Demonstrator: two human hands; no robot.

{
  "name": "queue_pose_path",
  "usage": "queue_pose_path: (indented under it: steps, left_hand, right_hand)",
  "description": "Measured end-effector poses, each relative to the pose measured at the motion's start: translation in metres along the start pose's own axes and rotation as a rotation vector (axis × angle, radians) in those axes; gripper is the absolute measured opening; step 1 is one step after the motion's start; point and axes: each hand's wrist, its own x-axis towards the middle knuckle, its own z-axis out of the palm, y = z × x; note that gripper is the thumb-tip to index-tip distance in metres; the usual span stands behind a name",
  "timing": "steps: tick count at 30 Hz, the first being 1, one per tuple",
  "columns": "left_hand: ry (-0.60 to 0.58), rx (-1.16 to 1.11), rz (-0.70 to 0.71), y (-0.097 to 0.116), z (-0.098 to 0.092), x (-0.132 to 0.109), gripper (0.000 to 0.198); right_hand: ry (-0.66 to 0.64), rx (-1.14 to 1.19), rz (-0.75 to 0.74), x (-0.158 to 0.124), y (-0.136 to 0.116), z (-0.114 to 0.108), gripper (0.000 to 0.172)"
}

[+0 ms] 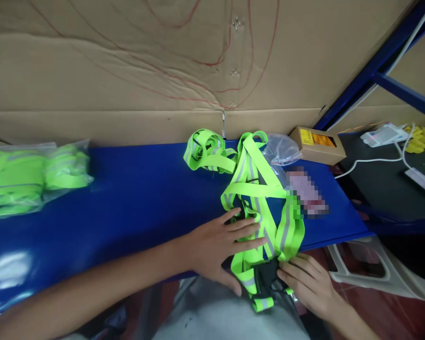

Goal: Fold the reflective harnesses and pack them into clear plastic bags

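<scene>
A neon-green reflective strap harness (265,226) with grey stripes lies across the front edge of the blue table, its lower end hanging over my lap. My left hand (222,245) rests on it with fingers spread. At the edge, the fingers of my right hand (306,281) are closed on the harness beside its black part (267,278). The right fingertips are partly hidden. Behind, a looped bundle of the same green strap (207,148) lies near the board.
Bagged green straps (31,174) lie at the left on the blue table (137,189). A clear plastic bag (281,148), a cardboard box (318,144) and a blurred-out flat item (307,191) are at the right. A white plastic chair (385,274) stands below.
</scene>
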Motion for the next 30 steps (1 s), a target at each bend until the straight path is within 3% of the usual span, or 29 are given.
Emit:
queue_pose_path:
  steps: [3,7,12,17,23,27,30]
  left_hand:
    - [0.075,0.08,0.003,0.003,0.003,0.009,0.08]
    - [0.186,0.217,0.143,0.005,0.013,0.046,0.052]
    - [0.161,0.194,0.177,-0.016,0.032,0.079,0.047]
    - [0.174,0.211,0.101,-0.031,0.033,0.066,0.04]
    - [0.206,0.45,0.087,-0.026,0.017,0.047,0.035]
    - [0.253,0.409,0.193,-0.025,0.022,0.055,0.041]
    - [0.199,0.307,0.216,-0.03,0.028,0.065,0.048]
  right_hand:
    - [-0.008,0.044,0.015,0.004,0.002,-0.003,0.025]
    - [0.033,0.067,-0.043,0.025,0.0,0.008,0.019]
    - [0.036,0.037,-0.07,0.034,-0.005,0.013,0.019]
    - [-0.012,0.055,-0.047,0.038,-0.006,0.0,0.024]
    - [-0.076,0.128,-0.072,0.038,0.0,0.006,0.02]
    - [-0.093,0.215,-0.033,0.033,-0.001,0.02,0.014]
    - [-0.054,0.276,0.007,0.034,-0.004,0.024,0.015]
